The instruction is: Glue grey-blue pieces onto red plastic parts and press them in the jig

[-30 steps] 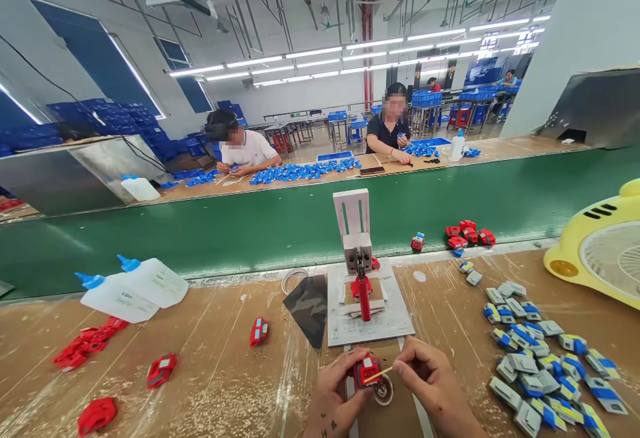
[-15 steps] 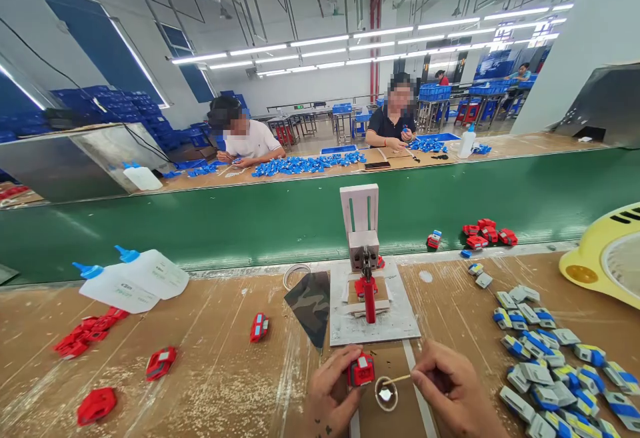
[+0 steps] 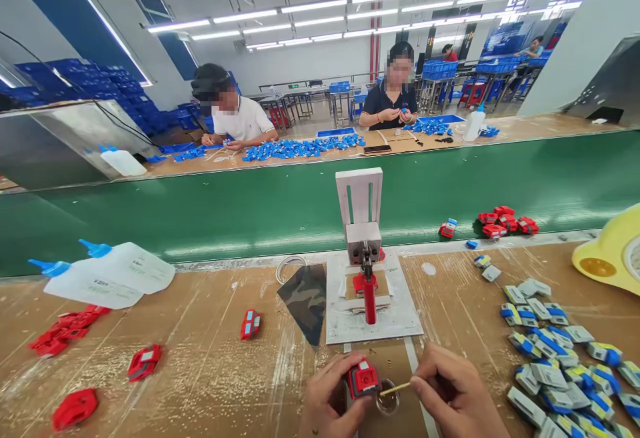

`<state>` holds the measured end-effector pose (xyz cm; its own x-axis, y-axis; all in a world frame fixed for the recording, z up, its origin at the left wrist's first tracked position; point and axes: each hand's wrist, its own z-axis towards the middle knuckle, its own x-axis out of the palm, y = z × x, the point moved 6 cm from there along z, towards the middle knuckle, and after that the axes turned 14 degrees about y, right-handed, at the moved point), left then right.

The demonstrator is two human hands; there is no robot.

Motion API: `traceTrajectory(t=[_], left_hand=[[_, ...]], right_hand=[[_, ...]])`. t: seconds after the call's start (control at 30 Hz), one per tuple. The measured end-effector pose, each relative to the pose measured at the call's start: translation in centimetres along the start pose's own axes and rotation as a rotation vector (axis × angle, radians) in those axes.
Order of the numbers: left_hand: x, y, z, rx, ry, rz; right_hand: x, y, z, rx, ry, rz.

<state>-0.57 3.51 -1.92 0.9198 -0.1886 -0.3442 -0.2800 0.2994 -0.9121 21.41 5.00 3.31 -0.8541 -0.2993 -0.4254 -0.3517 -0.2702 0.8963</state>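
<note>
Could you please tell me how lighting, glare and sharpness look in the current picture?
In the head view, the ceiling tube lights burn out to white, with faint sheen on the green surface; in that same head view, the red piece in the left hand reads clearly, while the distant blue crates look soft.

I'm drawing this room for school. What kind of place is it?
It looks like a factory workroom: people work at a long bench, blue pieces lie heaped there, and a clamp stands on the near table.
</note>
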Motion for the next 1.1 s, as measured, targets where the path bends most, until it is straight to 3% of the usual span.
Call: traceTrajectory(t=[0.13, 0.27, 0.43, 0.67, 0.9, 1.1], left_hand=[[0.0, -0.5, -0.2, -0.019, -0.04, 0.026], [-0.5, 0.4, -0.9, -0.114, -0.128, 0.021], [-0.6, 0.7, -1.0, -0.101, -0.132, 0.063], [0.6, -0.2, -0.9, -0.009, -0.066, 0.102], [1.4, 0.1, -0.9, -0.015, -0.003, 0.057], [1.2, -0.2, -0.7, 0.003, -0.01, 0.066]], right_hand=[[0.1, -0.6, 0.2, 0.03, 0.062, -0.003], [0.6, -0.7, 0.4, 0.054, 0.142, -0.054], [-0.7, -0.7, 0.0, 0.16, -0.057, 0.125], [-0.2, 0.1, 0.4, 0.151, -0.128, 0.313], [1.4, 0.3, 0.6, 0.159, -0.135, 0.231], [1.1, 0.6, 0.5, 0.08, -0.182, 0.098]])
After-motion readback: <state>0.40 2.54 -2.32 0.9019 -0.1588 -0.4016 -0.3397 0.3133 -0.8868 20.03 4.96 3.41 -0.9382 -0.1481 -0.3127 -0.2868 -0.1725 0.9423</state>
